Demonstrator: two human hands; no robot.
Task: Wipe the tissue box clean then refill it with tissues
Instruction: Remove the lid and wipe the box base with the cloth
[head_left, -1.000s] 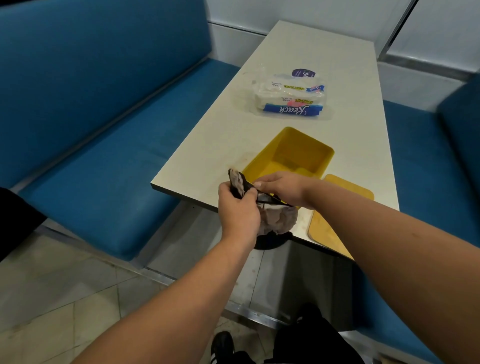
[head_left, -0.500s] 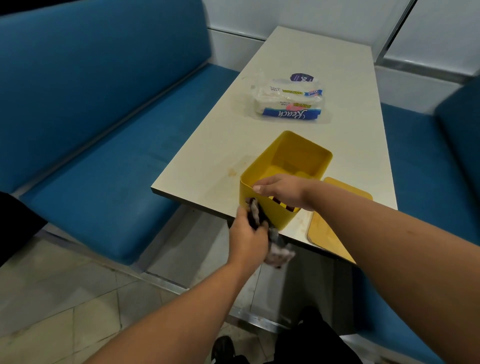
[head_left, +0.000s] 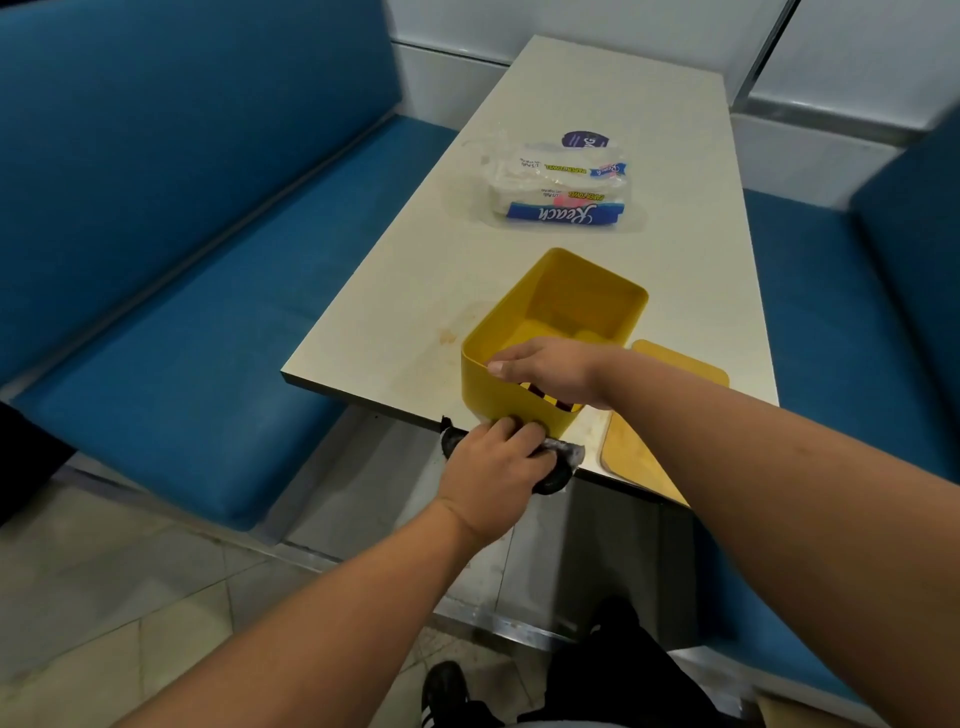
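My right hand (head_left: 550, 370) grips the yellow box (head_left: 558, 312) at the table's (head_left: 597, 93) near edge, so my left hand (head_left: 498, 457), clutching the rag (head_left: 563, 451), should rub firmly along its front wall.

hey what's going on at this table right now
A person is cleaning an empty yellow tissue box at the near edge of the table. The right hand grips the box's near rim to steady it, while the left hand presses a dark cloth against its near outer wall. The box's lid lies beside it, and a pack of paper towels waits farther back, so the refill has not started.
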